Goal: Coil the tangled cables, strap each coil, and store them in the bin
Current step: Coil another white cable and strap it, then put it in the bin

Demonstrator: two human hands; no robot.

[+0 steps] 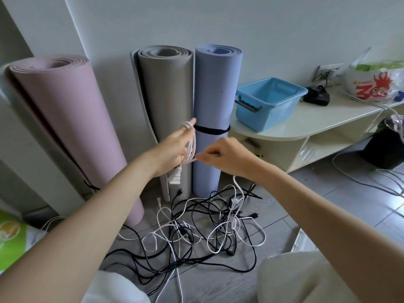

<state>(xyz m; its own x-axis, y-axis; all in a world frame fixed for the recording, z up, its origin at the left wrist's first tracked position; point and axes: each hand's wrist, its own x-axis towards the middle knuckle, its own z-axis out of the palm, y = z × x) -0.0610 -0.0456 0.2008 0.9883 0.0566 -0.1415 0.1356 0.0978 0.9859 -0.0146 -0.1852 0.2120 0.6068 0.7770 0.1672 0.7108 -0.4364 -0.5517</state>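
Observation:
My left hand [175, 149] is raised in front of the rolled mats with a white cable [190, 141] looped in several turns around its fingers; a white plug end [175, 177] hangs below the palm. My right hand [223, 154] pinches the same white cable just right of the coil, and the rest of it trails down to the floor. A tangle of black and white cables [203, 228] lies on the grey floor below both hands. The light blue bin [269, 103] stands on a low cream shelf unit, to the right and beyond my hands.
Three rolled mats lean on the wall: pink [65, 119], grey [168, 95], blue [216, 101]. The cream shelf unit [310, 125] also carries a black device [317, 97] and a printed plastic bag [376, 84]. More cables run across the floor at right. My knees are at the bottom.

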